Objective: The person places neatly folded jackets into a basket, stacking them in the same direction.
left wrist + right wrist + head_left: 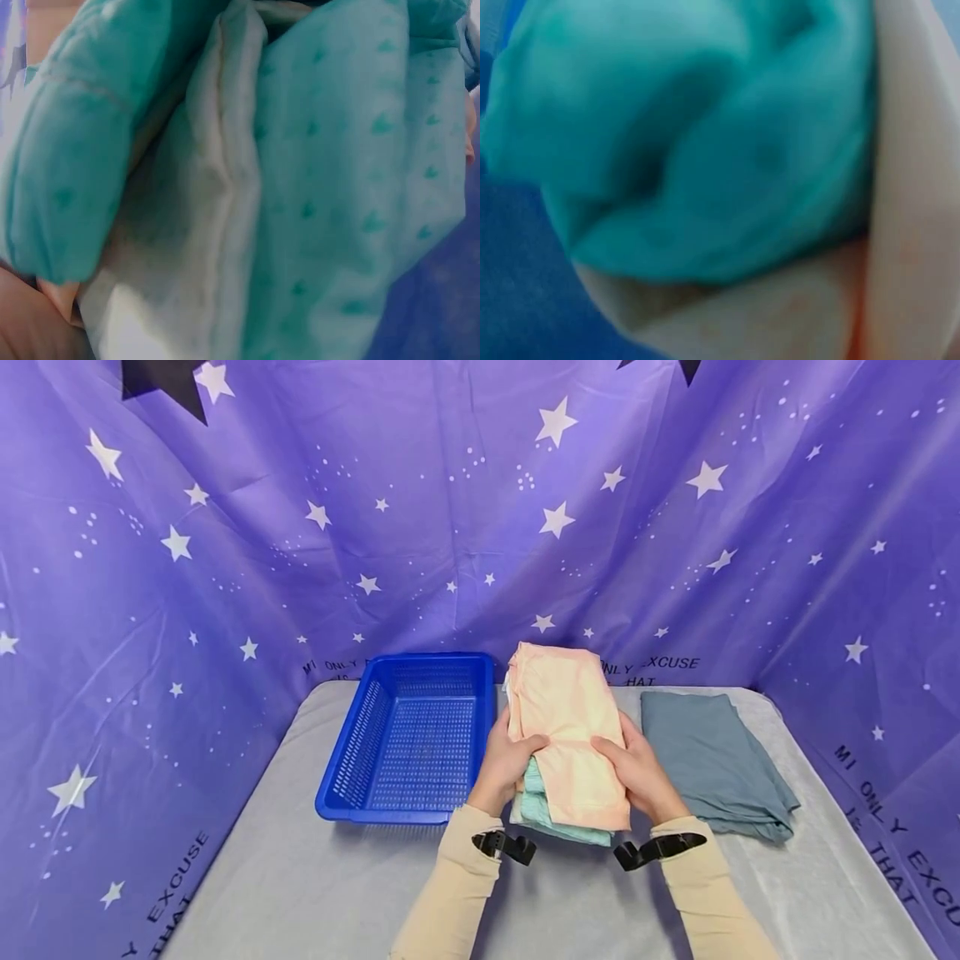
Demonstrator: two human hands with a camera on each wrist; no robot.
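A stack of folded clothes is held up between both hands over the table. On top lies a peach folded garment [566,710]; below it shows a mint-green garment [558,827] with small darker prints, seen close up as green cloth [330,165] in the left wrist view. My left hand [508,758] grips the left side of the stack, thumb on top. On the opposite side my right hand [641,768] grips it the same way. The fingers under the cloth are hidden. In the right wrist view, blurred green cloth [705,150] fills most of the picture.
A blue plastic basket [405,817] with perforated walls stands left of the stack, nothing in it. To the right lies a grey-blue folded garment [708,760] on the pale-grey covered table [300,893]. A purple star-printed curtain [450,485] encloses the back and sides.
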